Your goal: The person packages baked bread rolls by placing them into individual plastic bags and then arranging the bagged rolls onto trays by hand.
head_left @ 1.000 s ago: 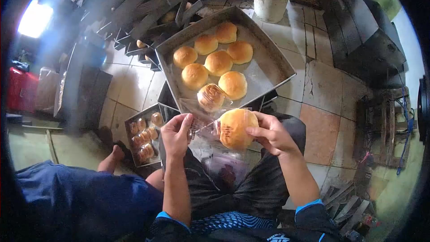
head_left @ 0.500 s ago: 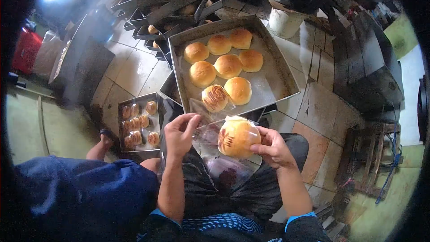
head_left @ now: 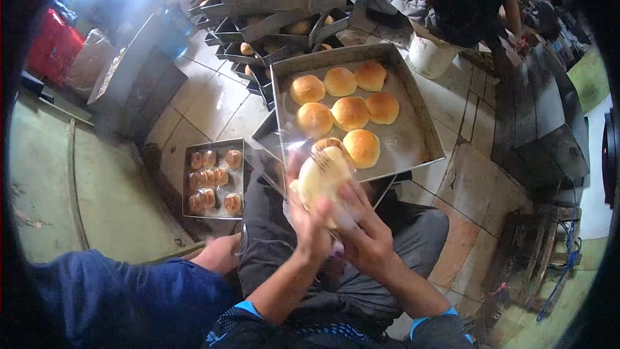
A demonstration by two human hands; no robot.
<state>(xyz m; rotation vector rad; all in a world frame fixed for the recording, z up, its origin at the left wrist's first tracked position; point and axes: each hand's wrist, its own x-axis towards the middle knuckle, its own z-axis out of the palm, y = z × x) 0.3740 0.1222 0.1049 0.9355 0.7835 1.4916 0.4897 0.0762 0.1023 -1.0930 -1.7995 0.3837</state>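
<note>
Between my two hands is a pale bun point(head_left: 323, 174) with brown stripes near its top, in or against clear plastic film. My left hand point(head_left: 309, 220) presses on its left side, and my right hand point(head_left: 371, 229) wraps its lower right side. Both hands are somewhat blurred. Just beyond them, a metal tray point(head_left: 423, 100) holds several golden buns point(head_left: 350, 113). Another striped bun at the tray's near edge is mostly hidden behind the held one.
A smaller tray point(head_left: 213, 216) with several striped buns lies at the left. Stacked metal trays point(head_left: 278, 3) stand beyond. Another person point(head_left: 465, 0) sits at the upper right near a white bucket point(head_left: 429, 55). Someone's blue-clad leg point(head_left: 129, 291) is at lower left.
My hands have come together around the bun, which has turned from flat-on to tilted, its pale side showing. The whole view has shifted, with the tray now further right and lower.
</note>
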